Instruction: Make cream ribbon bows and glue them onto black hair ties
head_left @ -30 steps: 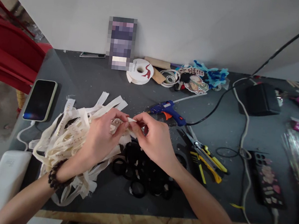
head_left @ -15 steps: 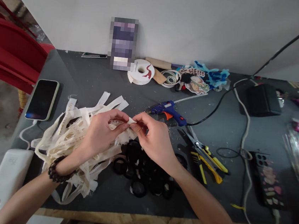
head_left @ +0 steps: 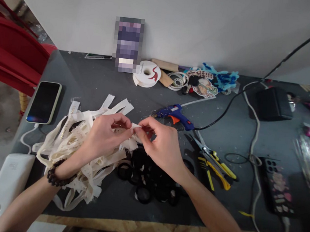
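My left hand [head_left: 104, 136] and my right hand [head_left: 160, 146] meet over the dark table, both pinching one short cream ribbon piece [head_left: 135, 126] between thumb and fingertips. Under my left hand lies a loose heap of cream ribbon strips [head_left: 69, 142]. A cluster of black rings [head_left: 148, 178] lies just below my right hand. A dark bead bracelet [head_left: 56, 175] is on my left wrist.
A blue glue gun [head_left: 175, 115] with a black cord lies behind my hands. Scissors and yellow cutters [head_left: 212, 162] sit to the right. Phone [head_left: 44, 102] and white power bank [head_left: 8, 183] at left, ribbon spool [head_left: 147, 74] at back, cased phone [head_left: 276, 186] at right.
Both hands stay pinched on the ribbon piece and have shifted very slightly upward; the fingers have worked it a little. Nothing else on the table has moved.
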`<state>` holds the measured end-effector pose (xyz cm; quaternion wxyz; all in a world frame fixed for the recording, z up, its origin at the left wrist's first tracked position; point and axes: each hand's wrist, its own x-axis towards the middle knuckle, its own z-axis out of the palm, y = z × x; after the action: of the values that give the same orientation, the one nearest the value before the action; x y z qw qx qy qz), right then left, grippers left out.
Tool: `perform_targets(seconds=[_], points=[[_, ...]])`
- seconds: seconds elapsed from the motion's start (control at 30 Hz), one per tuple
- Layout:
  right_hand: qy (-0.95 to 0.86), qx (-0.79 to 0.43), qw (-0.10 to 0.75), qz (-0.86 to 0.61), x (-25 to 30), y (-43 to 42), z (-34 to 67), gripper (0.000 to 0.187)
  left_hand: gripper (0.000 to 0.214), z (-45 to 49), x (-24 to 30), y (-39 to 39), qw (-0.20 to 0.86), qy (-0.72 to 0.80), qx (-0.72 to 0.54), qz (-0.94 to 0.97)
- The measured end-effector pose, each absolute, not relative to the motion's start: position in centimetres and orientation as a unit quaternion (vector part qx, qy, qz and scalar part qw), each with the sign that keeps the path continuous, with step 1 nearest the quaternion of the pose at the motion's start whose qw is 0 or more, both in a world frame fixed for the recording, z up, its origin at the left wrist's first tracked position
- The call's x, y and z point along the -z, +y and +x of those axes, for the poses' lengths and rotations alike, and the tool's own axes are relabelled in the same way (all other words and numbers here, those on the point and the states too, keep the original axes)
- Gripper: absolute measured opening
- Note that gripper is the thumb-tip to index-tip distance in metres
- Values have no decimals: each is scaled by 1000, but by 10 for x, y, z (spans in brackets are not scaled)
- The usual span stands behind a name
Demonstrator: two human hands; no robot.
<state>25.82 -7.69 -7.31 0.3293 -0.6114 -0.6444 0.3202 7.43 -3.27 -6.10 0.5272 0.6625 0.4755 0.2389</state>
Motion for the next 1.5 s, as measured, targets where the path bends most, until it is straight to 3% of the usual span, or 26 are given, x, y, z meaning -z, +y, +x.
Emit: perform_targets(seconds=[0.33,0.57,0.77,0.97,1.3,1.5], points=[[-673,-318,307,-593,71,-77,265,7,4,76,55,-36,412,503,-237,722],[-661,-342,315,-590,67,-75,266,9,17,72,57,-32,562,472,-268,624],[-645,-346,340,-590,68,-76,267,9,27,74,57,-32,589,469,-259,605],[-626,-350,350,-603,67,-80,264,13,35,74,60,-32,680,466,-215,523],[-550,-524,315,-570,67,-74,272,14,21,76,57,-31,663,491,-145,547],[-611,-431,298,-593,68,-73,268,10,20,75,56,-30,607,485,-108,620]])
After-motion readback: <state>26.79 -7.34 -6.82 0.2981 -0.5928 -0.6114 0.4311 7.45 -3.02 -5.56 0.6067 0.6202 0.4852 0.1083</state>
